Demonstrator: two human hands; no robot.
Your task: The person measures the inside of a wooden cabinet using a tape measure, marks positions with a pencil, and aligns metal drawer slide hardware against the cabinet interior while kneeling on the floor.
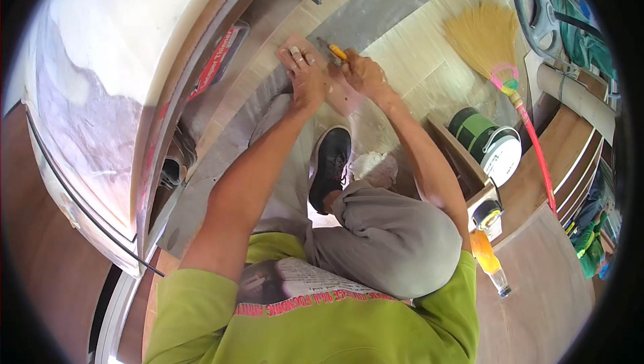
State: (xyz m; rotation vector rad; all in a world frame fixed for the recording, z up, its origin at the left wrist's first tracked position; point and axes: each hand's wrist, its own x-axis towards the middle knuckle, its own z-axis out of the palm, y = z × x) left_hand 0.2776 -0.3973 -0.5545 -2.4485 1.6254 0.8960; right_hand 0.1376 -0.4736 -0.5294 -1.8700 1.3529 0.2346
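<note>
As our left hand (306, 82) lies flat, fingers extended, on the wooden strip (342, 99), our right hand (365, 77) curls round a yellow-handled tool (337, 52) by the strip's right edge. The strip slants from upper left to lower right, a black shoe (330, 169) below its near end. We cannot tell whether the tool's tip touches it; our hands hide its middle.

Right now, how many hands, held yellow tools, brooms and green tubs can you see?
Hands: 2 (left hand, right hand)
Held yellow tool: 1
Broom: 1
Green tub: 1
Total: 5
</note>
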